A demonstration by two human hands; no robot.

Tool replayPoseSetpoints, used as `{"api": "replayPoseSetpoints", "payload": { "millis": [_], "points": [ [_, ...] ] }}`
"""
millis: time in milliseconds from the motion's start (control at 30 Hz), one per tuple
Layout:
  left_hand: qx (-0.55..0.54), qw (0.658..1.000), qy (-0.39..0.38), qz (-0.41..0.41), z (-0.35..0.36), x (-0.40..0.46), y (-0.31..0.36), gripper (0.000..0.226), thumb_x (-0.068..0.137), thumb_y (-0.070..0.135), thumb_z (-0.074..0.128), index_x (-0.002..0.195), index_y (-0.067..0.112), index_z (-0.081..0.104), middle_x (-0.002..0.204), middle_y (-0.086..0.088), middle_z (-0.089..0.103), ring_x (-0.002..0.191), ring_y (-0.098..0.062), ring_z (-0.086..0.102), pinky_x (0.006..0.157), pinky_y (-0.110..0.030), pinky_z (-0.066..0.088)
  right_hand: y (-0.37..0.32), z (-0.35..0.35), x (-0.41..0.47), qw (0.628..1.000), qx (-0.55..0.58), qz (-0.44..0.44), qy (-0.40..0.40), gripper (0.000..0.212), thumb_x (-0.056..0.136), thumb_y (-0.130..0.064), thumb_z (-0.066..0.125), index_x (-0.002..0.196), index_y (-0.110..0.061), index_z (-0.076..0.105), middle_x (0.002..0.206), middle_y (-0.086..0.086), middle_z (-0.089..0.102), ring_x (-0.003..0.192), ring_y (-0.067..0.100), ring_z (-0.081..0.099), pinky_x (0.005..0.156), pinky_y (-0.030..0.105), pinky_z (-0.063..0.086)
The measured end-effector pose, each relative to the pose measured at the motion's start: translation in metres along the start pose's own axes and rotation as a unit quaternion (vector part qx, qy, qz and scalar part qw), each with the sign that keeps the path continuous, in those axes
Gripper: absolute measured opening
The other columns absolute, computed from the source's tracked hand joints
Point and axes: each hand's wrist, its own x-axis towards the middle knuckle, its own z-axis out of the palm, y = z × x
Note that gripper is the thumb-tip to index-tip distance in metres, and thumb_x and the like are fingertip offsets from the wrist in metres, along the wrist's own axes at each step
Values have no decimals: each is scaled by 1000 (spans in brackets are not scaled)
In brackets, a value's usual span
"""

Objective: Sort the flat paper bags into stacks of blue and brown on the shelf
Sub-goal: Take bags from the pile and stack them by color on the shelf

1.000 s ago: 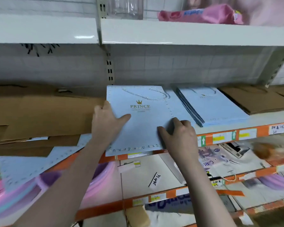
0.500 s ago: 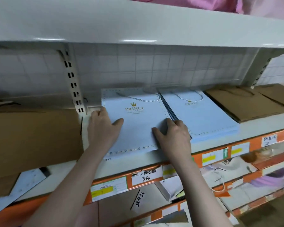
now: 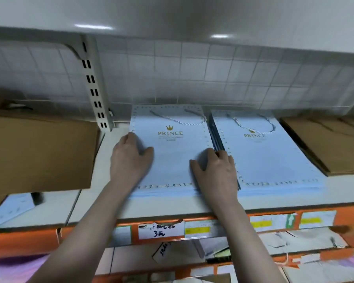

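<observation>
A stack of flat light-blue paper bags point(image 3: 172, 154) printed "PRINCE" lies on the white shelf point(image 3: 102, 209), pushed back near the tiled wall. My left hand point(image 3: 129, 158) holds its left edge, thumb on top. My right hand point(image 3: 215, 172) holds its right edge, with the fingers tucked between this stack and a second blue stack point(image 3: 274, 160) lying right beside it. Flat brown bags point(image 3: 331, 148) lie at the far right. More brown bags point(image 3: 39, 152) lie on the left section.
A slotted metal upright point(image 3: 94, 88) stands just left of the blue stack. The upper shelf point(image 3: 172, 17) hangs low overhead. A loose blue bag point(image 3: 10, 209) pokes out under the left brown pile. Orange price rails point(image 3: 213, 229) and cluttered lower shelves sit below.
Both hands have carried the blue bags from the shelf's front edge back toward the wall, setting them down beside the other blue stack. The view has moved closer and to the right.
</observation>
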Motion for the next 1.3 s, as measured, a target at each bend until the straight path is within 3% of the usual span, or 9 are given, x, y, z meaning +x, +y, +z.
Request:
{"api": "replayPoseSetpoints", "payload": {
  "millis": [233, 400, 500, 567, 667, 800, 967, 1100, 1300],
  "points": [
    [63, 998, -24, -7, 4, 0, 1, 28, 87, 31, 57, 91, 6, 47, 96, -11, 50, 96, -33, 48, 78, -38, 37, 7, 4, -2, 1000, 13, -22, 0, 43, 93, -36, 47, 120, -3, 49, 116, 12, 48, 107, 28, 46, 75, 29, 33],
    [156, 987, -37, -8, 3, 0, 2, 49, 92, 43, 49, 118, 2, 50, 123, -14, 53, 115, -35, 46, 90, -41, 39, 4, 7, -6, 999, 2, -38, 26, 36, 76, -25, 73, 92, 6, 62, 81, 17, 58, 70, 32, 58, 51, 26, 36],
    [196, 979, -45, -20, 1, -2, 7, 55, 93, 46, 45, 128, 4, 47, 133, -13, 49, 124, -33, 41, 98, -41, 36, 3, 7, -5, 998, -26, -45, 21, 42, 68, -28, 80, 86, 7, 65, 73, 17, 59, 62, 31, 59, 44, 27, 44],
    [215, 975, -48, -23, 0, -2, 9, 57, 93, 47, 44, 129, 3, 46, 135, -15, 47, 126, -33, 39, 100, -41, 35, 2, -1, -6, 998, -39, -46, -1, 45, 71, -31, 78, 90, 7, 64, 78, 18, 60, 68, 32, 60, 50, 30, 48],
    [235, 971, -31, -21, -5, -3, 14, 59, 93, 48, 45, 131, 2, 45, 144, -18, 37, 132, -35, 32, 105, -41, 30, 2, -12, -2, 996, -55, -36, -56, 51, 91, -39, 53, 119, 4, 53, 109, 16, 55, 102, 32, 54, 80, 36, 46],
    [243, 970, 24, -12, -18, -13, 19, 65, 93, 47, 47, 139, 3, 39, 149, -18, 30, 135, -36, 28, 108, -42, 27, 3, -16, -3, 997, -41, -70, -13, 46, 72, -35, 78, 92, 4, 64, 84, 16, 61, 76, 32, 61, 63, 37, 51],
    [271, 959, 87, -18, -42, -34, 3, 62, 87, 38, 59, 132, -3, 47, 143, -26, 37, 131, -41, 33, 107, -46, 29, -4, -19, -5, 989, 8, -134, -55, 54, 99, -41, 35, 138, -5, 35, 131, 11, 42, 123, 27, 37, 102, 34, 30],
    [292, 946, 128, -59, -70, -56, -20, 55, 84, 33, 64, 122, -6, 53, 138, -29, 41, 130, -43, 35, 105, -48, 32, -31, -13, -13, 981, 34, -168, -86, 53, 98, -43, 33, 137, -7, 35, 134, 9, 41, 126, 25, 35, 105, 33, 29],
    [325, 923, 172, -116, -125, -80, -63, 63, 87, 38, 60, 133, -4, 46, 144, -27, 36, 136, -38, 28, 112, -42, 22, -88, 2, -35, 967, 46, -227, -102, 55, 97, -43, 41, 134, -3, 43, 128, 14, 48, 123, 30, 40, 104, 37, 31]
  ]
}}
